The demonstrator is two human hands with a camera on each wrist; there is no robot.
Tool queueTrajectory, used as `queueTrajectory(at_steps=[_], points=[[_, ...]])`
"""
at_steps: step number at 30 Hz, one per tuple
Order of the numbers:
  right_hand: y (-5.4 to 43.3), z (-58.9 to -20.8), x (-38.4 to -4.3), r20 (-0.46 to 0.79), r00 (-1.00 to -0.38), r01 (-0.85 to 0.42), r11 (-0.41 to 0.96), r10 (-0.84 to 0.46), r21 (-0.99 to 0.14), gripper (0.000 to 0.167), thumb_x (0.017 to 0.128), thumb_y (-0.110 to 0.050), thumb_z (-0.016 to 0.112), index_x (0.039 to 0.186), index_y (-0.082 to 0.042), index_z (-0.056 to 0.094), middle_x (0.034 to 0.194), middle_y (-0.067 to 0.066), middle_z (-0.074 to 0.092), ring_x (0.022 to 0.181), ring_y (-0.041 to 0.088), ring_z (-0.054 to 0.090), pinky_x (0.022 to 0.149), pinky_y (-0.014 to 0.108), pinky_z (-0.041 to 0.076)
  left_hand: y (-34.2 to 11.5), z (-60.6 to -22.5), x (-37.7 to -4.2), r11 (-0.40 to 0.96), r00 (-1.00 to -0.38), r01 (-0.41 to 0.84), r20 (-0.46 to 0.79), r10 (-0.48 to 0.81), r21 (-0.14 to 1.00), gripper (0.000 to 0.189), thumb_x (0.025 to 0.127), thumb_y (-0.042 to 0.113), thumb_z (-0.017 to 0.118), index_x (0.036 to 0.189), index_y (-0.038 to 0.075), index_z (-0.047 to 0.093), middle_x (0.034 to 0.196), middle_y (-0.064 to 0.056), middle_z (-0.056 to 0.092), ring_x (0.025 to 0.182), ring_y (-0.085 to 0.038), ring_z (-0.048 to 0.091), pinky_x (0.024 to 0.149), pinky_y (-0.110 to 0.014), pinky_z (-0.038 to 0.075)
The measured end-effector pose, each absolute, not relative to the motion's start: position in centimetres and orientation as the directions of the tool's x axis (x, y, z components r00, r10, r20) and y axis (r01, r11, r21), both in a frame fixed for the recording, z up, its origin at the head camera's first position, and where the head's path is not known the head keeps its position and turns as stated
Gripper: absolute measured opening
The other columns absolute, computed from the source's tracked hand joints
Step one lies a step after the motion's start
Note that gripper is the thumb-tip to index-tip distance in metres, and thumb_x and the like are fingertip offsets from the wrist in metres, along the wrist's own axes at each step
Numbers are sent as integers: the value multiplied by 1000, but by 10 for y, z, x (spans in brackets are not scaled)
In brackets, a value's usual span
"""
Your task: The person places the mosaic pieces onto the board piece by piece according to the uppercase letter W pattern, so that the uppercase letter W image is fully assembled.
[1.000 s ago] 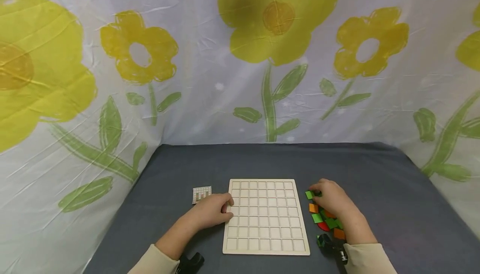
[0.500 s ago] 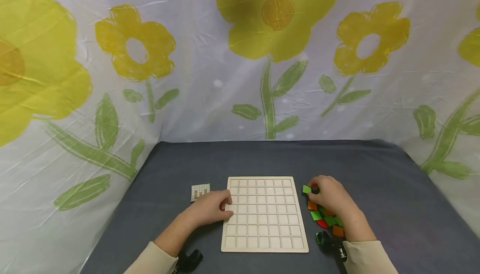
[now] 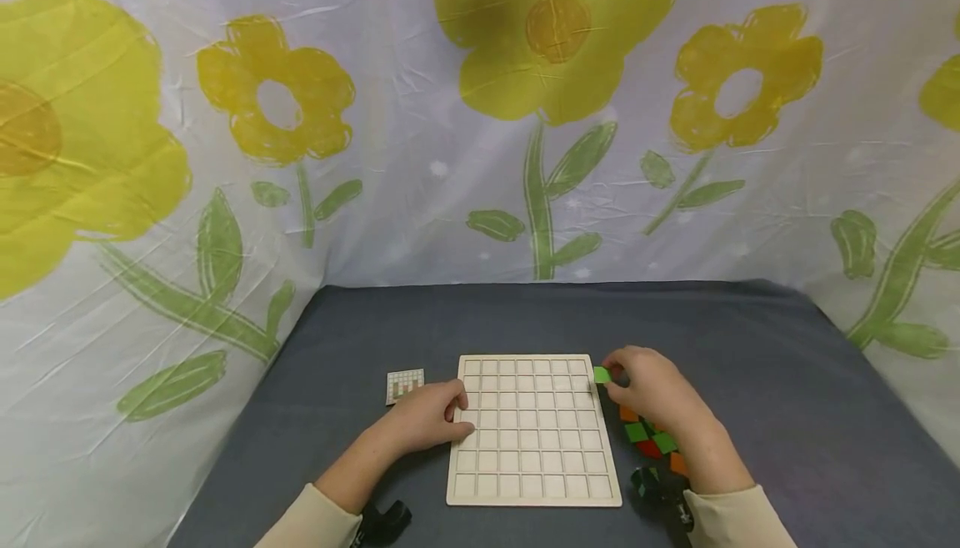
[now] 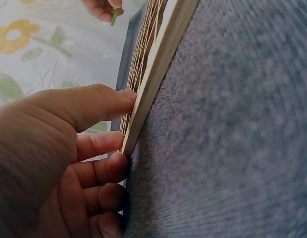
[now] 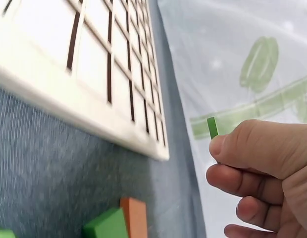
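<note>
A pale wooden board [image 3: 534, 501] with a grid of square recesses lies flat on the dark cloth in the head view. My left hand [image 3: 423, 419] holds its left edge, the thumb [image 4: 121, 100] lying on the rim and the other fingers curled close by. Between thumb and index finger my right hand [image 3: 651, 385] pinches a small green square tile [image 3: 602, 374], raised beside the board's upper right edge. The right wrist view shows that tile [image 5: 212, 127] edge-on, partly covered by the thumb. Every recess that shows in the head view is bare.
Right of the board lies a loose group of tiles, green [image 3: 664, 442], orange [image 3: 628, 414] and red, partly under my right forearm. A small printed grid card [image 3: 405, 381] lies beyond my left hand. A flowered curtain [image 3: 420, 223] hangs behind the table.
My right hand has lifted the green tile from the group and carried it left to the board's edge. The left hand stays on the board's left edge.
</note>
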State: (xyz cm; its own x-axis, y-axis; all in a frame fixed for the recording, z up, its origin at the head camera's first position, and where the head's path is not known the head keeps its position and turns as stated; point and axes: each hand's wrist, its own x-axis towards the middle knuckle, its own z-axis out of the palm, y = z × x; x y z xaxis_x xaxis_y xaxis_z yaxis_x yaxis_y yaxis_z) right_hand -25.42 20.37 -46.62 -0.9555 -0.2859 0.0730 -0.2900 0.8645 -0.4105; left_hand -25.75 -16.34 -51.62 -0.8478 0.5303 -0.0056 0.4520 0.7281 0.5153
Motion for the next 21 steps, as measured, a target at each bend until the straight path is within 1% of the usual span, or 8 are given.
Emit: queueTrajectory(at_steps=[3, 7, 10, 13, 18, 21], points=[[197, -464, -252, 92, -950, -311, 868, -300, -387, 25, 89, -13, 79, 112, -4, 73, 100, 3, 66, 87, 20, 61, 73, 39, 52, -163, -517, -257, 729, -850, 446, -10, 527, 520, 25, 90, 33, 79, 98, 18, 61, 71, 8, 51, 56, -7, 44, 56, -30, 39], [187, -465, -249, 132, -937, -349, 878, -323, -327, 25, 89, -14, 80, 112, -5, 74, 97, 1, 66, 80, 14, 59, 69, 36, 52, -165, -517, -257, 733, -852, 440, -17, 523, 519, 25, 90, 34, 78, 99, 18, 61, 71, 9, 50, 56, -7, 44, 56, -29, 39], [179, -467, -249, 143, -928, -373, 878, -345, -300, 23, 88, -13, 79, 110, -7, 75, 94, 0, 65, 73, 11, 54, 64, 33, 49, -166, -517, -256, 734, -852, 439, -19, 523, 519, 26, 91, 35, 78, 100, 18, 61, 71, 9, 51, 56, -7, 44, 56, -30, 40], [172, -470, -248, 137, -923, -386, 875, -361, -292, 21, 88, -13, 80, 108, -9, 75, 89, -2, 62, 70, 10, 50, 62, 32, 46, -167, -517, -256, 733, -850, 442, -19, 527, 518, 26, 91, 35, 78, 100, 18, 61, 72, 9, 51, 57, -7, 44, 57, -30, 40], [164, -475, -247, 133, -913, -408, 871, -386, -275, 20, 87, -15, 81, 106, -9, 76, 86, -5, 60, 69, 9, 49, 61, 31, 45, -165, -518, -257, 731, -845, 453, -15, 534, 511, 25, 91, 35, 78, 100, 19, 60, 72, 9, 50, 57, -7, 45, 57, -30, 41], [161, -476, -246, 139, -902, -432, 862, -409, -264, 20, 86, -16, 83, 104, -8, 76, 86, -5, 61, 71, 9, 51, 62, 30, 46, -164, -516, -257, 729, -845, 451, -16, 534, 515, 25, 91, 35, 77, 101, 18, 60, 72, 9, 51, 57, -7, 45, 57, -31, 41]])
